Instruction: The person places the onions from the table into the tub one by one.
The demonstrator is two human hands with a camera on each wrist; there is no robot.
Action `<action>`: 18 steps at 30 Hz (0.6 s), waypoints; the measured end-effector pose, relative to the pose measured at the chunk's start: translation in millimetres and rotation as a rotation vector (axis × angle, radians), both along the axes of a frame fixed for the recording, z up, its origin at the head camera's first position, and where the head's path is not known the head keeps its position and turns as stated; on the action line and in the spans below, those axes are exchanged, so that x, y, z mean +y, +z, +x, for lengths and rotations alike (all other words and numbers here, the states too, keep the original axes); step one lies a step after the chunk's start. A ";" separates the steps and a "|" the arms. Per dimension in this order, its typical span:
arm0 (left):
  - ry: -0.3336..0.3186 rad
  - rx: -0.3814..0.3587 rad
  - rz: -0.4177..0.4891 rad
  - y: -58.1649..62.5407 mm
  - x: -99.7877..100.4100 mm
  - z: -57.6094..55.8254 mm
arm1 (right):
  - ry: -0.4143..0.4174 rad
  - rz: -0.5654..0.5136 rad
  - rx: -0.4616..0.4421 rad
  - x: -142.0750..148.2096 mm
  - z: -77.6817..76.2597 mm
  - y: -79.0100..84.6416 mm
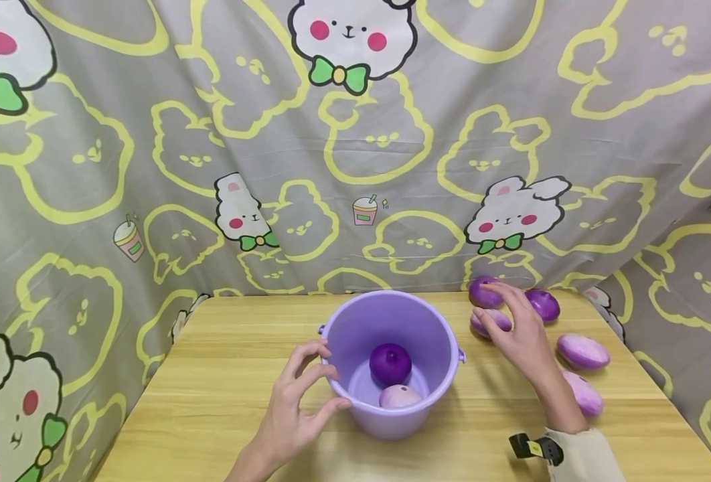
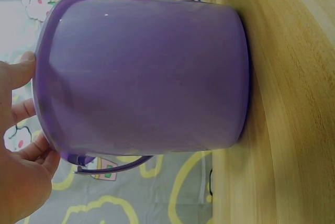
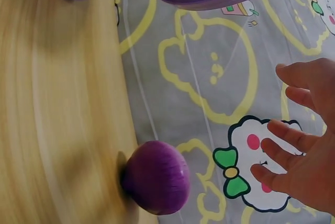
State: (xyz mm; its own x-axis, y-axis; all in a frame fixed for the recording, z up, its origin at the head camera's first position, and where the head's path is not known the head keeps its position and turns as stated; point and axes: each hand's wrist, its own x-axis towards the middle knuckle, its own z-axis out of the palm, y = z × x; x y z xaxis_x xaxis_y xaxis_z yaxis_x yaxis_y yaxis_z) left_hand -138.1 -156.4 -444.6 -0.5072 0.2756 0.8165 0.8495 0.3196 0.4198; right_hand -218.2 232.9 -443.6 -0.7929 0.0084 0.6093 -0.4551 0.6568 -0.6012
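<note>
A lilac bucket (image 1: 379, 422) stands on the table, its handle hanging down outside. My left hand (image 1: 298, 402) holds its left rim with bent fingers and thumb. Inside the bucket lie a dark purple onion (image 1: 390, 365) and a pale pink-white rounded piece (image 1: 399, 396) with a dark dot. My right hand (image 1: 521, 331) hovers right of the bucket, fingers spread and nothing between them. Below its fingertips are another purple onion (image 1: 484, 292) and a pink-purple oval piece (image 1: 482, 325), partly hidden. In the right wrist view one onion (image 3: 157, 178) sits apart from the hand.
Further right lie a purple onion (image 1: 543, 305) and two pink-and-purple oval pieces, one (image 1: 583, 351) near the table's right side and one (image 1: 586, 393) partly behind my forearm. A patterned grey curtain (image 1: 343, 254) hangs along the wooden table's (image 1: 211, 375) back edge.
</note>
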 end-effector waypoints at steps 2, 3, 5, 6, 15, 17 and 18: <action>-0.001 0.002 0.001 0.5 0.0 0.3 | -0.006 -0.002 -0.005 0.7 -1.4 -2.5; -0.002 0.003 0.001 0.9 0.1 0.5 | -0.009 -0.003 -0.005 1.0 -2.4 -3.9; -0.003 0.004 0.002 1.9 0.4 0.9 | -0.012 -0.004 -0.003 1.7 -4.3 -6.5; -0.003 0.005 0.003 2.5 0.5 1.2 | -0.012 -0.006 -0.001 2.1 -5.2 -7.7; -0.001 0.006 0.001 4.3 1.1 2.1 | -0.018 -0.001 0.001 5.4 -10.5 -16.9; 0.000 0.005 0.001 4.0 1.0 2.0 | -0.020 0.001 0.000 6.0 -11.7 -19.3; 0.000 0.003 0.000 4.0 0.9 2.2 | -0.022 0.001 0.000 6.4 -12.5 -20.7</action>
State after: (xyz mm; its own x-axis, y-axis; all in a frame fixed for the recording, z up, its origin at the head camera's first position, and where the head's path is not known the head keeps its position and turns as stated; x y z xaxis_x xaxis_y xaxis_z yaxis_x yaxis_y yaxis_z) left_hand -135.9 -155.5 -440.6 -0.5046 0.2757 0.8181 0.8508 0.3197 0.4171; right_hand -230.6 239.3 -464.3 -0.7925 0.0253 0.6094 -0.4403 0.6676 -0.6003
